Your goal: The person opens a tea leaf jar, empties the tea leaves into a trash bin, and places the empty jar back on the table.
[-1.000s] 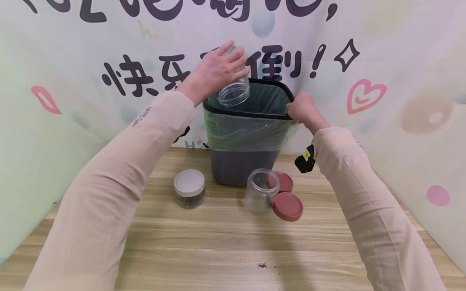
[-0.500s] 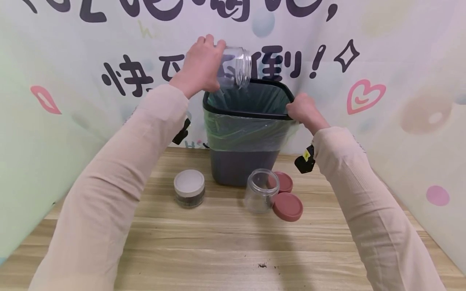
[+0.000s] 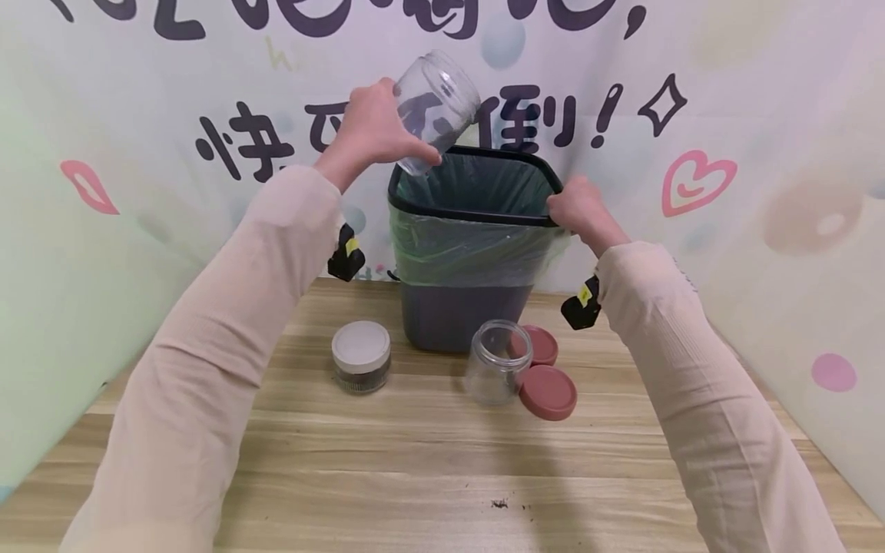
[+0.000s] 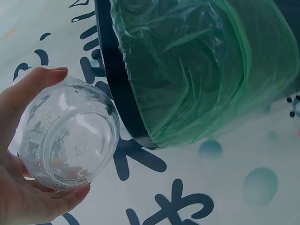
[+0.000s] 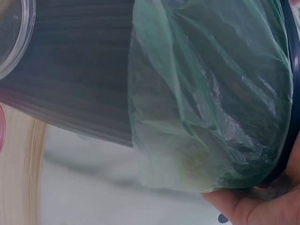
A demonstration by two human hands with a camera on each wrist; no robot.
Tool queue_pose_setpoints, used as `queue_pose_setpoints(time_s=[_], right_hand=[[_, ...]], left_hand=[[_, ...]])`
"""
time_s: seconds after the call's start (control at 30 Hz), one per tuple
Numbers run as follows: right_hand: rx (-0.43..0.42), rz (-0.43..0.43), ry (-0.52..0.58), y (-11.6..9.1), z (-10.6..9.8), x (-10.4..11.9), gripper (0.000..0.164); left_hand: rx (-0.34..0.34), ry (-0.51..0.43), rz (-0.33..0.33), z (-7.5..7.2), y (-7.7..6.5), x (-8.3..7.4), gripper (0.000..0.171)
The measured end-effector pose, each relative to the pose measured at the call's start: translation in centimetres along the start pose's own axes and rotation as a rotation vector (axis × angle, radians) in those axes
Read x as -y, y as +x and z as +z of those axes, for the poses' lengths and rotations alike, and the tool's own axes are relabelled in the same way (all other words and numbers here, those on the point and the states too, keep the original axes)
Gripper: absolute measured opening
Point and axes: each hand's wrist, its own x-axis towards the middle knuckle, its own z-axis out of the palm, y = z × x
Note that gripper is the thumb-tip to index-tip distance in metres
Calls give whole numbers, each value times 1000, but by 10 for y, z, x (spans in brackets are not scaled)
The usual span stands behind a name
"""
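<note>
In the head view my left hand (image 3: 373,127) holds a clear jar (image 3: 439,100) tilted above the left rim of a dark trash bin (image 3: 463,315). The jar's mouth points up and to the right. Its round base (image 4: 77,147) faces the left wrist camera, and small dark specks cling to the wall; fingers and thumb wrap its sides. My right hand (image 3: 582,209) grips the bin's black rim at the right corner. A translucent green bag (image 3: 470,250) lines the bin and folds over the outside. In the right wrist view, bag and rim partly hide the right hand's fingers (image 5: 225,201).
A second clear jar (image 3: 492,380), lidless, stands before the bin beside two red lids (image 3: 548,392). To the left is a jar with a white lid (image 3: 361,346) and dark contents. Dark crumbs (image 3: 499,504) lie on the wooden table (image 3: 373,476). A printed cloth (image 3: 747,100) hangs behind.
The jar in my left hand has turned from mouth-down over the bin, through sideways, to mouth up and right, and has risen slightly. My right hand stays on the rim.
</note>
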Motion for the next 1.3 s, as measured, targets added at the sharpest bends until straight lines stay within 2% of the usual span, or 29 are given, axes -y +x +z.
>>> queue_pose_setpoints(time_s=[0.3,0.5,0.7,0.87,0.93,1.1,1.2,1.3], right_hand=[[-12,-3,77,-3,2,-2,11],[-45,-18,133,-5,4,-5,20],[-121,-50,198,-7,6,-11,38],[-165,-65,222,-14,4,-16,43],[-191,-78,216,-19,3,-18,47],[-354,-136,244,-37,7,-27,50],[-473,-183,292,-51,15,-35,43],[-520,-251,326,-66,25,-42,38]], left_hand=[[-7,-399,-224,4,-9,11,98],[-79,-619,-249,11,-19,20,97],[-127,-797,-195,14,-36,27,90],[-136,-885,-127,14,-54,34,86],[-151,-916,-79,16,-63,38,83],[-204,-998,60,30,-87,46,81],[-195,-1022,101,41,-101,50,81],[-174,-1048,150,54,-113,53,81]])
